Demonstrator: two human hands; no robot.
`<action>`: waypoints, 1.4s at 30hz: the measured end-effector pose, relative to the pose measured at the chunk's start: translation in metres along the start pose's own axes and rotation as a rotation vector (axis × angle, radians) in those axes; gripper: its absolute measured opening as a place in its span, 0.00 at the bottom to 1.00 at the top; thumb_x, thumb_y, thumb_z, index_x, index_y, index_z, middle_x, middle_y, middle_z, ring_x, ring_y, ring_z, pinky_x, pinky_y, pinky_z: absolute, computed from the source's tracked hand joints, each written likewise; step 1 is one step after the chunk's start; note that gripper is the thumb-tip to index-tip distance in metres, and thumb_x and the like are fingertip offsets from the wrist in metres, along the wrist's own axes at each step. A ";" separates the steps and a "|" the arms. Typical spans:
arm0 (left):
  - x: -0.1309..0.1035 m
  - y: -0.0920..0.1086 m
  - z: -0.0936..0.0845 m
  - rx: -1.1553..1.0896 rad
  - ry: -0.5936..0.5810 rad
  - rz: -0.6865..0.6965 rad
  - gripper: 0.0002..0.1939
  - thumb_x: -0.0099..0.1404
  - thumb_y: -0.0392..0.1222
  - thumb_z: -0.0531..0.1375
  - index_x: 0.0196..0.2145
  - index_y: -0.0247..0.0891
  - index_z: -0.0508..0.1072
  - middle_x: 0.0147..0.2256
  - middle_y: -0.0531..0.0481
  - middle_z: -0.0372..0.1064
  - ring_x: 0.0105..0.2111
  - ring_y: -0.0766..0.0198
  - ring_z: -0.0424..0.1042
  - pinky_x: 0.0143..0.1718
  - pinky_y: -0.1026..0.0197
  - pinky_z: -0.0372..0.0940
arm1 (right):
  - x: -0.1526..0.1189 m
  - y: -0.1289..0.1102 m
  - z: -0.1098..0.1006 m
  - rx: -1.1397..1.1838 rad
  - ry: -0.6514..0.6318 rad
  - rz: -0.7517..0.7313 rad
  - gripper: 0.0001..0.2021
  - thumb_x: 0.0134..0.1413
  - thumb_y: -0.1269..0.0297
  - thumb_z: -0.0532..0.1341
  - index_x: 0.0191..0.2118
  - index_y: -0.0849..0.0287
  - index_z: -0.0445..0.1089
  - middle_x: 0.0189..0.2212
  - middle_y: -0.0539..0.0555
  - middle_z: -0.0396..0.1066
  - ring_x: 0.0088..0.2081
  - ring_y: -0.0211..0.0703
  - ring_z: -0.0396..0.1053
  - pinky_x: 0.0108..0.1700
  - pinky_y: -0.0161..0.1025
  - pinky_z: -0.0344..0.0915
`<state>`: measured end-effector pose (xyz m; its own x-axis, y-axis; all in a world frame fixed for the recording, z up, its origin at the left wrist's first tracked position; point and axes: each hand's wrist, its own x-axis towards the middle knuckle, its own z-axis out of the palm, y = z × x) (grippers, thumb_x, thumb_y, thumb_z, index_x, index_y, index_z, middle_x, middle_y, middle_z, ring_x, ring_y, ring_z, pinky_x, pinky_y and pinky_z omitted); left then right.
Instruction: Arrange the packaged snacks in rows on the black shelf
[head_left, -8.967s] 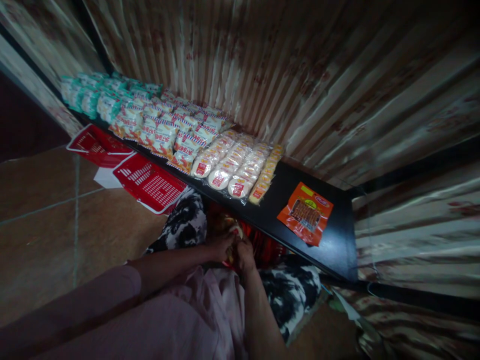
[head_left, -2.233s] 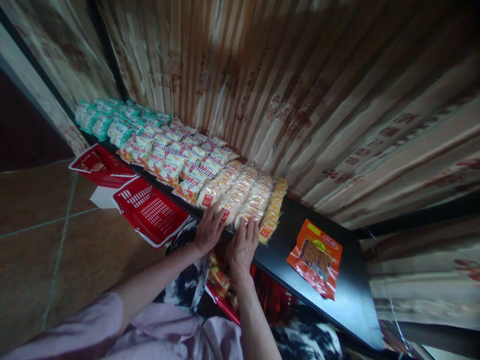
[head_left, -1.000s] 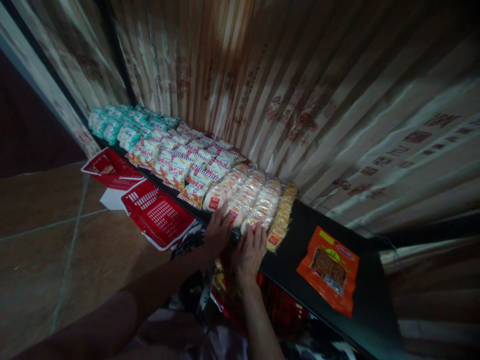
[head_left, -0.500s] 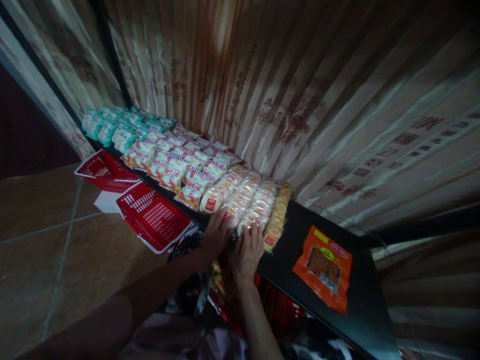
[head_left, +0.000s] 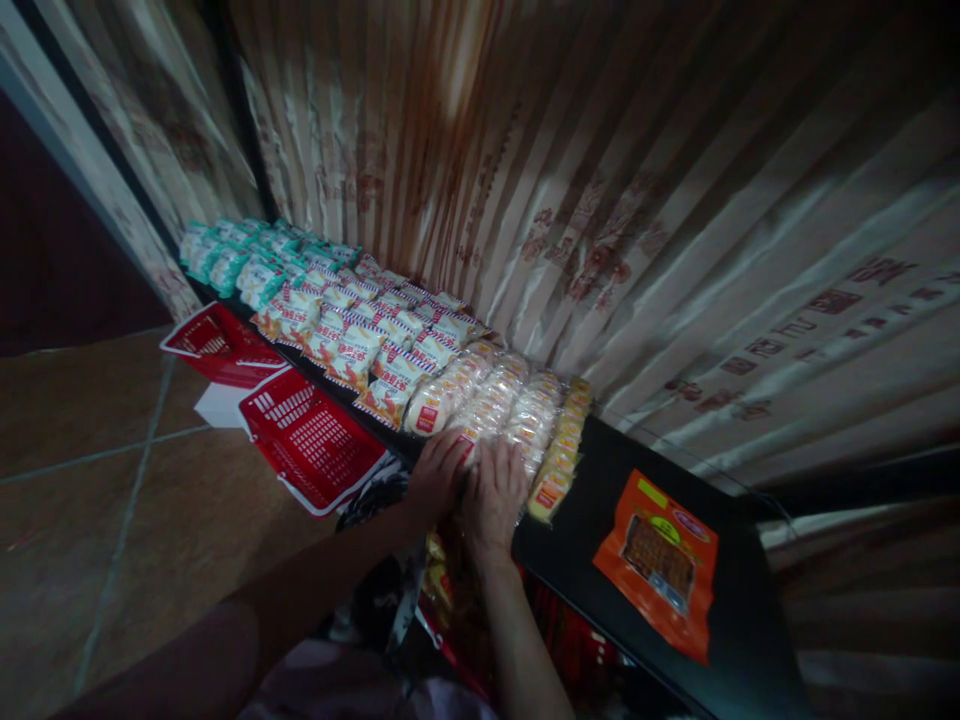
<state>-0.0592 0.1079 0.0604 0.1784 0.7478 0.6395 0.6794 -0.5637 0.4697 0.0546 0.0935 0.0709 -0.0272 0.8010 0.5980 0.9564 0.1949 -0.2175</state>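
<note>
Rows of clear-wrapped round white snack packs stand on the black shelf, overlapping from back to front. My left hand touches the front of the middle white row, fingers stretched forward. Close beside it, my right hand lies over the front of the neighbouring white row, fingers extended and partly hiding the front pack. Neither hand lifts anything; both thumbs are hard to see. Just right of my right hand runs a narrow row of yellow wrapped packs.
Blue-and-white striped snack bags and teal bags fill the shelf's left part. An orange food pouch lies on the black shelf at right. Red baskets stand on the floor. A pleated curtain hangs behind.
The view has shifted slightly, so the shelf appears a little lower and further right. My right hand's fingers lie flatter over the white packs, and my hands are closer together.
</note>
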 end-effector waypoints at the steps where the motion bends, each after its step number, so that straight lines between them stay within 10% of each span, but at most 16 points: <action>1: -0.001 -0.001 -0.002 0.016 0.015 -0.014 0.17 0.68 0.38 0.46 0.52 0.34 0.61 0.54 0.38 0.60 0.58 0.56 0.53 0.56 0.47 0.57 | 0.002 0.000 0.001 -0.012 -0.008 -0.009 0.20 0.59 0.67 0.48 0.57 0.60 0.59 0.60 0.62 0.54 0.64 0.53 0.38 0.58 0.58 0.48; 8: 0.001 -0.021 -0.007 0.217 0.139 -0.204 0.20 0.67 0.40 0.48 0.55 0.32 0.59 0.60 0.34 0.49 0.62 0.49 0.43 0.56 0.42 0.53 | 0.006 0.002 0.006 -0.044 -0.026 -0.043 0.20 0.60 0.64 0.49 0.57 0.60 0.59 0.61 0.62 0.52 0.64 0.54 0.37 0.58 0.58 0.47; 42: 0.007 -0.034 -0.003 0.316 0.027 -0.031 0.22 0.67 0.43 0.50 0.56 0.31 0.59 0.60 0.34 0.50 0.62 0.47 0.44 0.57 0.43 0.52 | 0.005 -0.001 0.002 -0.107 -0.125 0.005 0.21 0.61 0.65 0.47 0.59 0.62 0.57 0.61 0.65 0.51 0.64 0.51 0.38 0.59 0.54 0.45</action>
<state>-0.0836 0.1314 0.0509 0.1381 0.7506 0.6461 0.8722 -0.4013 0.2797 0.0526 0.0980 0.0729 -0.0516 0.8673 0.4952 0.9819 0.1345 -0.1334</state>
